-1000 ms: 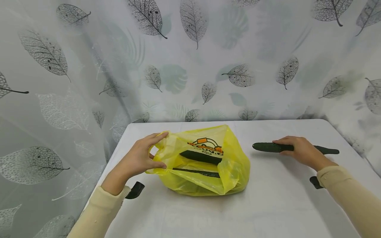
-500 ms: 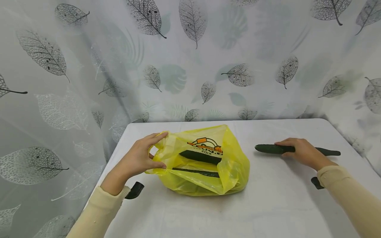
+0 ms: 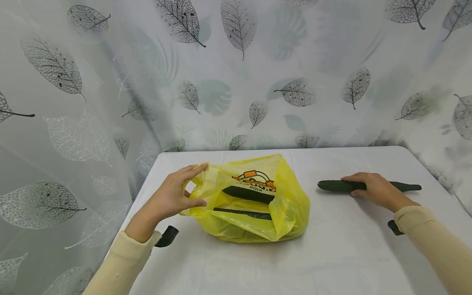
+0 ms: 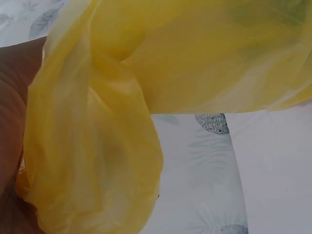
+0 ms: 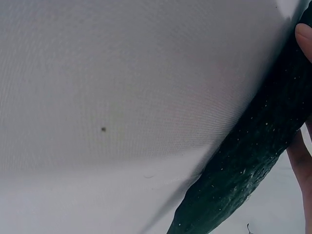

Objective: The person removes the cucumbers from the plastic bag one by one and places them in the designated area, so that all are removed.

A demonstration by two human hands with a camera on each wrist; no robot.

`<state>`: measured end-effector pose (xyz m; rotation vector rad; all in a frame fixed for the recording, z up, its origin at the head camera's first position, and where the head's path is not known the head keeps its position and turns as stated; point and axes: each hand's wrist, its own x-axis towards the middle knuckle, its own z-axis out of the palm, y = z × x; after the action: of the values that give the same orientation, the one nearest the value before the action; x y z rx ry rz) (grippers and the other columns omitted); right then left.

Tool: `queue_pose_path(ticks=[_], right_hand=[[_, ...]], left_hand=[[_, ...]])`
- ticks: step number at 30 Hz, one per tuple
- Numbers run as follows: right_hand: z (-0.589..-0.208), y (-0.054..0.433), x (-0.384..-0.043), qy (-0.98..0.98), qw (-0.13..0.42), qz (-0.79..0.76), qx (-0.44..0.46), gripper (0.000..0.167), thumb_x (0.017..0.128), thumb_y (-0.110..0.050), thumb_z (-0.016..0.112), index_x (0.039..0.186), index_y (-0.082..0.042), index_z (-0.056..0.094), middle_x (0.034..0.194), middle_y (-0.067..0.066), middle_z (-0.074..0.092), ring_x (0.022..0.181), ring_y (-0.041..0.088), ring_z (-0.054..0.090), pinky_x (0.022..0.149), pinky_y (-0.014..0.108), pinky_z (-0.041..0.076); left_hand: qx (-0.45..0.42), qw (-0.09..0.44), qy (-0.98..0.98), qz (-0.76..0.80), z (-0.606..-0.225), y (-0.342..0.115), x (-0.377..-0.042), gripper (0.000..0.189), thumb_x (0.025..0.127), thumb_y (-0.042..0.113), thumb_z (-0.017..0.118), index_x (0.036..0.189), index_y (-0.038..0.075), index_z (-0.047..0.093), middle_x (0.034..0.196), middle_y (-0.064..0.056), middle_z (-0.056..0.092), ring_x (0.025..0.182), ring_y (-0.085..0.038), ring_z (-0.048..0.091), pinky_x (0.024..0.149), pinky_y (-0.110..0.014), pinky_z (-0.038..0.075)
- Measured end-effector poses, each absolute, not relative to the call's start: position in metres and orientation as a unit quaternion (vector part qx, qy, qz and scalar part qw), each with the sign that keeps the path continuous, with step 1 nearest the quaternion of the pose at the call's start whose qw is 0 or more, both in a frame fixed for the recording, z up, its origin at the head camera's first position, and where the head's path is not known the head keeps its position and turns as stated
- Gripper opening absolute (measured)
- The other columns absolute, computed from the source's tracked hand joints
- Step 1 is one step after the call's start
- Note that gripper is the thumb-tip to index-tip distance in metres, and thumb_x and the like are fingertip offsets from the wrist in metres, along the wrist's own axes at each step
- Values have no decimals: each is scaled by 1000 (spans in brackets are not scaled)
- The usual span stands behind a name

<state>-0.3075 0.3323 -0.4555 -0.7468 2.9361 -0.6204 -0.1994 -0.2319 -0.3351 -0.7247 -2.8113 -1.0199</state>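
A yellow plastic bag [image 3: 295, 200] with an orange and black print lies on the table, its mouth facing me. Inside it are two cucumbers, the rear one [image 3: 248, 194] and the front one [image 3: 243, 214]. My left hand [image 3: 173, 194] holds the bag's left rim, thumb low and fingers high, keeping the mouth spread. In the left wrist view, yellow plastic [image 4: 97, 146] hides most of that hand. Right of the bag, my right hand [image 3: 376, 190] grips another cucumber [image 3: 333, 186] around its middle, low at the table. The right wrist view shows its dark, bumpy skin [image 5: 253, 141] between thumb and fingers.
The table [image 3: 332, 254] has a white cover. Leaf-printed curtains [image 3: 217, 123] hang behind it and along both sides. Dark wrist devices show beneath the left [image 3: 167, 236] and right [image 3: 395, 227] sleeves.
My right hand and its cucumber have shifted slightly right and toward me, mostly in the earlier half second. The left hand and the bag stay nearly as they were.
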Motion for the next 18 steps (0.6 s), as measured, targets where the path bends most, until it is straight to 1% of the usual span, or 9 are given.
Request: queue_pose_path(ticks=[7,18], right_hand=[[-453,330,-308,955,35,-185,-232,54,86,-7,79,136,-2,61,133,29,58,125,55,48,101,70,39],[-453,329,-306,957,46,-184,-220,59,83,-6,81,138,-1,60,135,29,57,127,56,45,103,70,36]], left_hand=[[-239,38,-915,-322,-335,-233,-198,96,71,9,93,154,12,45,149,-6,50,121,-25,55,65,-24,59],[-236,40,-916,-322,-335,-235,-194,97,70,8,94,154,13,45,150,-5,50,121,-24,54,64,-25,59]])
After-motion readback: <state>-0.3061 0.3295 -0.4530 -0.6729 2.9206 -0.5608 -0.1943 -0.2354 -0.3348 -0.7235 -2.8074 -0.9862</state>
